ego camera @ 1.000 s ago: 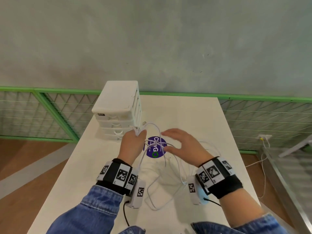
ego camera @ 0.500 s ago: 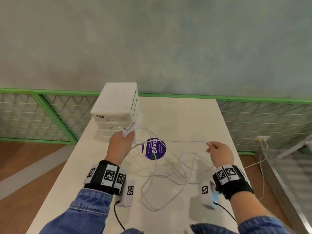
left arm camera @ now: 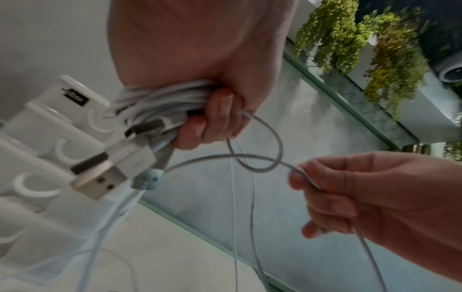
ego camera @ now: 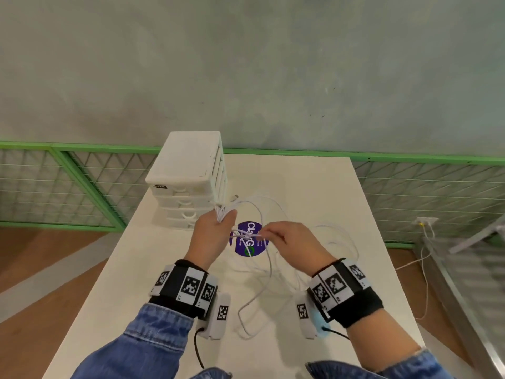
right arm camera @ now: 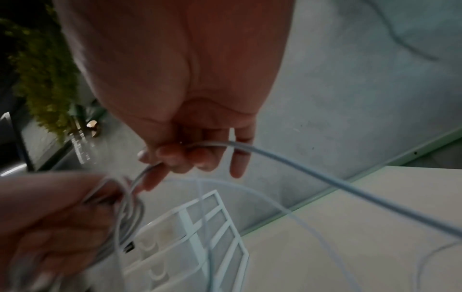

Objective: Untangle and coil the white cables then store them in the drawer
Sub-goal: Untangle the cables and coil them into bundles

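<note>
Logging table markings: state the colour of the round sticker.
Purple with white lettering and a green mark: the round sticker, clearest in the head view.

Left hand (ego camera: 211, 236) fisted (knuckles up), right hand (ego camera: 293, 244) pinching close beside it, both wrists raised

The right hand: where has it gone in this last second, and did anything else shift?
The right hand swung out to the right pinching a strand of white cable half a second ago, then came back in beside the left hand, still pinching it. The left hand kept its grip on the cable bundle throughout. The drawer unit and the purple sticker stayed put.
</note>
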